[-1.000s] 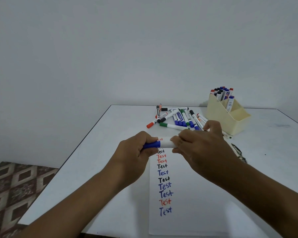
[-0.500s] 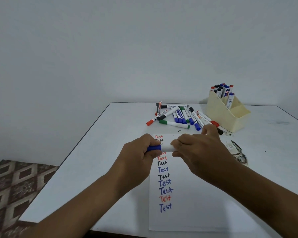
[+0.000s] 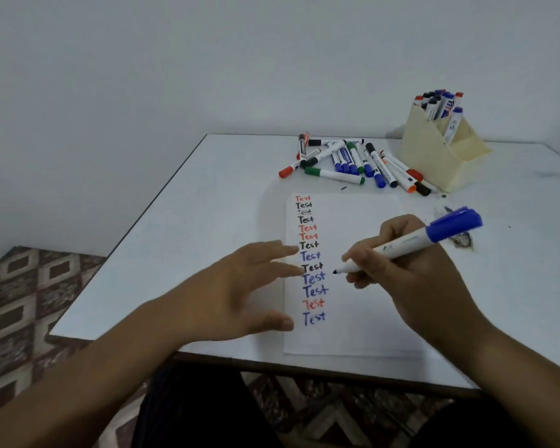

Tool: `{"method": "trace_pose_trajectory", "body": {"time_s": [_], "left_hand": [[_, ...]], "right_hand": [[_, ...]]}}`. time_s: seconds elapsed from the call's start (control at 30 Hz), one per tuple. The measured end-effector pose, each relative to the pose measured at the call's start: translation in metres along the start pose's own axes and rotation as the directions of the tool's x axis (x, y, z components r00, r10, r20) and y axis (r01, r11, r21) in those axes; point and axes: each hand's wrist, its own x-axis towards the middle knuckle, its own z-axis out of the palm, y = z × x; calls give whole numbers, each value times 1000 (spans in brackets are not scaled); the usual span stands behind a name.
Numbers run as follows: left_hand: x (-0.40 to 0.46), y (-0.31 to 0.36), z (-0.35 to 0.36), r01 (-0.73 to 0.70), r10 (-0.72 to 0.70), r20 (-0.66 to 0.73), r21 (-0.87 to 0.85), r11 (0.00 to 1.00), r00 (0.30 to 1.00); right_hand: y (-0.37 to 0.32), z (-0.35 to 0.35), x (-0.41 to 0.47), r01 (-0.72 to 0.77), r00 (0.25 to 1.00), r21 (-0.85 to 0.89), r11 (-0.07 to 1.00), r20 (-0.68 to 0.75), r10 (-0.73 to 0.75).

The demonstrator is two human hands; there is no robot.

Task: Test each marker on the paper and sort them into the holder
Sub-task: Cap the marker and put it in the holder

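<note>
My right hand [image 3: 411, 270] grips a white marker [image 3: 401, 245] with its blue cap stuck on the back end. The bare tip points left, just above the paper [image 3: 359, 286], beside the column of written "Test" words. My left hand [image 3: 236, 292] is spread with straight fingers over the paper's left edge; whether it touches the sheet is unclear. A pile of loose markers [image 3: 353, 161] lies on the table behind the paper. The cream holder [image 3: 434, 156] at the back right has several markers standing in its rear compartment.
The white table [image 3: 207, 221] ends close in front of me and on the left, over a patterned floor [image 3: 20, 302]. A wall stands right behind the table. A small dark object [image 3: 463, 239] lies right of the paper, behind the marker.
Both hands held the capped marker together before. Now the cap sits on the back end, my right hand holds the marker in a writing grip, and my left hand has let go and spread out.
</note>
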Motion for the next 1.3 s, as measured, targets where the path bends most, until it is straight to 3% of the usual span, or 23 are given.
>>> {"method": "trace_pose_trajectory", "body": {"time_s": [0.1, 0.27, 0.43, 0.7, 0.83, 1.3], "left_hand": [[-10, -7, 11, -14, 13, 49, 12, 1000, 999], [-14, -11, 21, -32, 31, 23, 57, 998, 999], [-16, -12, 23, -32, 32, -7, 55, 998, 999], [-17, -10, 24, -46, 48, -18, 58, 997, 999], [-17, -9, 23, -41, 42, -18, 56, 998, 999], [-17, -9, 24, -34, 35, -15, 58, 998, 999]], "right_hand": [[2, 9, -9, -179, 981, 187, 966, 107, 161], [9, 18, -22, -98, 962, -84, 992, 247, 116], [16, 22, -28, -55, 975, -162, 985, 206, 88], [18, 25, -30, -11, 964, -224, 975, 258, 70], [17, 25, -32, 2, 952, -230, 973, 299, 69], [19, 25, -31, 11, 973, -215, 977, 226, 39]]}}
